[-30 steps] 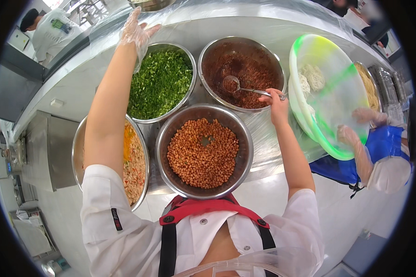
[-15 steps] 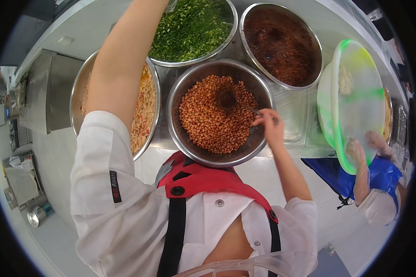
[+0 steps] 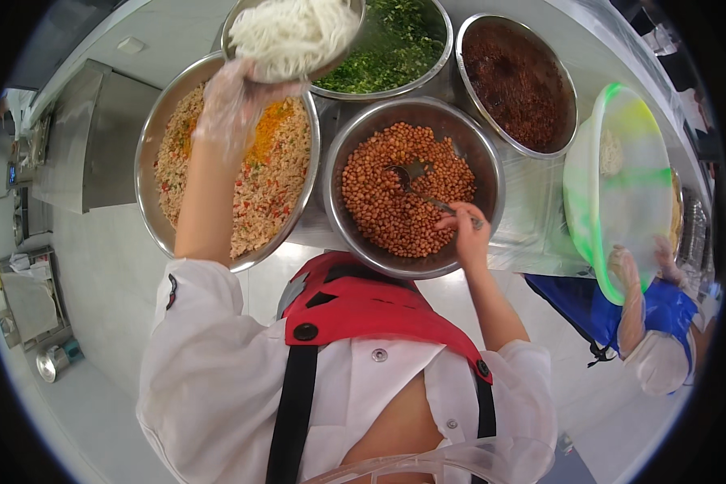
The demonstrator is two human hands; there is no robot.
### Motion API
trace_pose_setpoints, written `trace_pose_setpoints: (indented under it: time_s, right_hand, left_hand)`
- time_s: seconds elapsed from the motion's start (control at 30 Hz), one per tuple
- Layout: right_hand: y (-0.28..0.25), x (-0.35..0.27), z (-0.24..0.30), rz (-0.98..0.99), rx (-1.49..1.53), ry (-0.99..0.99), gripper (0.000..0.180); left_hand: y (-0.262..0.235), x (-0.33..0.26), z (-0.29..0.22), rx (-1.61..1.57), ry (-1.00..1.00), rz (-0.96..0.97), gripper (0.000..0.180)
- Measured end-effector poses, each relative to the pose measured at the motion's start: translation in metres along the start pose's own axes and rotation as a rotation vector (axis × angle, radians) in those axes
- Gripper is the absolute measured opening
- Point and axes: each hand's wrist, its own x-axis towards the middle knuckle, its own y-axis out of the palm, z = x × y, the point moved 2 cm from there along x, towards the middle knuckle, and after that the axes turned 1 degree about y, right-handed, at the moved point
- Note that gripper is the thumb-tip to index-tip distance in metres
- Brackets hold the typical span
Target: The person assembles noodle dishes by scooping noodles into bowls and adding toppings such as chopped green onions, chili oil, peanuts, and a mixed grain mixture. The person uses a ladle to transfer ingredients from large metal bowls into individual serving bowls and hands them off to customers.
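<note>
Spoon (image 3: 415,184) handle pinched in right hand (image 3: 465,231) fingertips, bowl among peanuts (image 3: 379,202).

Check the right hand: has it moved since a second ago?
Yes. The right hand left the spoon in the dark sauce bowl and came nearer, to the peanut bowl, where it holds a spoon.

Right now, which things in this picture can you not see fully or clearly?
All in the head view:
- Greens bowl: top cut by the edge, left part hidden behind the noodle bowl.
- Noodle bowl: top rim cut by the edge.
- Spoon: handle end hidden in the right hand.
- Left hand: fingertips hidden under the noodle bowl.
- Coloured lid: hides the tray behind it.
</note>
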Motion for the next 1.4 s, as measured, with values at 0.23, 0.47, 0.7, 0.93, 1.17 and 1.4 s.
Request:
trace_pose_setpoints:
  time_s: [0.23, 0.47, 0.7, 0.93, 1.17, 1.4]
  right_hand:
    - [-0.002, 0.003, 0.097, 0.031, 0.091, -0.029, 0.022]
    - [0.074, -0.034, 0.196, 0.176, -0.065, -0.415, 0.021]
    - [0.14, -0.054, 0.156, 0.597, -1.065, -1.439, 0.034]
    - [0.154, -0.04, 0.162, 0.654, -1.033, -1.67, 0.028]
    - [0.164, -0.021, 0.172, 0.646, -0.854, -1.541, 0.029]
    - [0.184, 0.098, 0.174, 0.215, -0.183, -0.605, 0.02]
  left_hand:
    - [-0.011, -0.108, 0.001, 0.08, 0.054, -0.255, 0.063]
    - [-0.03, -0.132, 0.032, -0.143, -0.013, -0.228, 0.066]
    - [-0.029, -0.132, 0.038, -0.209, -0.03, -0.261, 0.061]
    - [-0.045, -0.132, 0.032, -0.24, -0.049, -0.268, 0.07]
    - [-0.062, -0.118, 0.036, -0.242, -0.029, -0.346, 0.067]
    - [-0.071, -0.117, 0.027, -0.328, 0.046, -0.344, 0.068]
